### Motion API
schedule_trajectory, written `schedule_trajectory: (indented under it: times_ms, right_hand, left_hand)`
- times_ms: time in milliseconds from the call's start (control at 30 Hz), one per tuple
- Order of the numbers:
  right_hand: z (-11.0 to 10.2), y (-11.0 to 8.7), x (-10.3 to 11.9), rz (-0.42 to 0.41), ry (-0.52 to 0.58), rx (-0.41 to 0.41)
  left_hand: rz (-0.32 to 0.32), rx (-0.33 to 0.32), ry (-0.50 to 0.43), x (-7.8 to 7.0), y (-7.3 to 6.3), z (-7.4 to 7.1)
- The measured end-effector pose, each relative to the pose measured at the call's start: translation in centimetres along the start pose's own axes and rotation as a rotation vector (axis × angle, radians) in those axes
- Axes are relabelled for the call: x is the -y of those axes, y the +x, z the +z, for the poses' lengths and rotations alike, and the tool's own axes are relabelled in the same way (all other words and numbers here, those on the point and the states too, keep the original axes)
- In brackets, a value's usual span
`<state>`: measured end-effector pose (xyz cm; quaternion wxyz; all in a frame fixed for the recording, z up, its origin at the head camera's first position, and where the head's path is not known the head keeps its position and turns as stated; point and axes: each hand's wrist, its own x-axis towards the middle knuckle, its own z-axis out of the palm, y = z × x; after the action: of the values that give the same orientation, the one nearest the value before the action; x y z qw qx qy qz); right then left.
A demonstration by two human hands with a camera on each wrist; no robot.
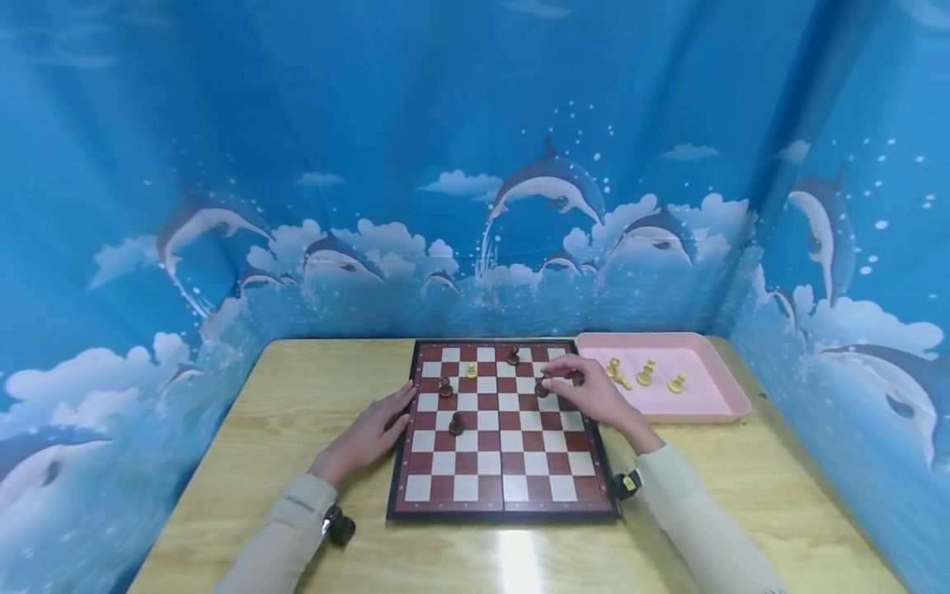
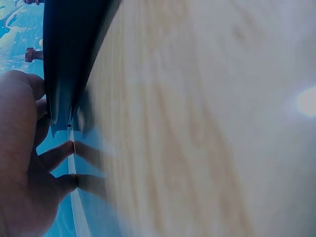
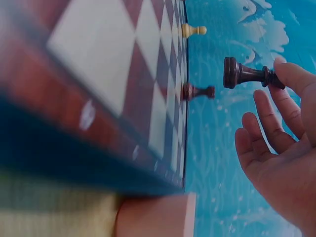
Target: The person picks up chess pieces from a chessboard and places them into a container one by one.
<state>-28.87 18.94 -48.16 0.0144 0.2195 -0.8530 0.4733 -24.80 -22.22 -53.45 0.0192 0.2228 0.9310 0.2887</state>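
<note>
Chessman (image 3: 247,74) pinched by right fingers (image 3: 295,78), right-wrist view alone revealing air beneath, left fingers (image 1: 393,399) outstretched

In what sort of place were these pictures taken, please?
Probably a small indoor booth set up for recording: a blue dolphin-print backdrop closes in three sides of a wooden table, where a chessboard and a pink tray lie.

Dark brown chess piece (image 3: 251,75), base down, held just above flat red-and-white chessboard (image 1: 475,466)
</note>
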Motion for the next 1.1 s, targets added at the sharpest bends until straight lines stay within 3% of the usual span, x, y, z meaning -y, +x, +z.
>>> schedule_trajectory:
  times_ms: [333,500,733,1100]
  right_hand:
    - [-2.8,-2.1,-3.2,0.008,0.002,-0.112]
    - [-4.3,-3.0,-4.3,0.061,-0.007,-0.168]
    - [-5.8,-4.5,-5.9,0.063,-0.005,-0.221]
    - [-7.5,-5.5,-8.7,0.155,-0.054,-0.32]
  left_hand:
    - [-0.004,0.001,-0.01,-0.2,0.1,0.0]
    - [-0.002,-0.002,-0.013,-0.2,0.3,-0.1]
    - [-0.023,0.006,-0.025,0.1,-0.3,0.3]
    - [-0.02,-0.001,-0.015,0.2,0.0,0.2]
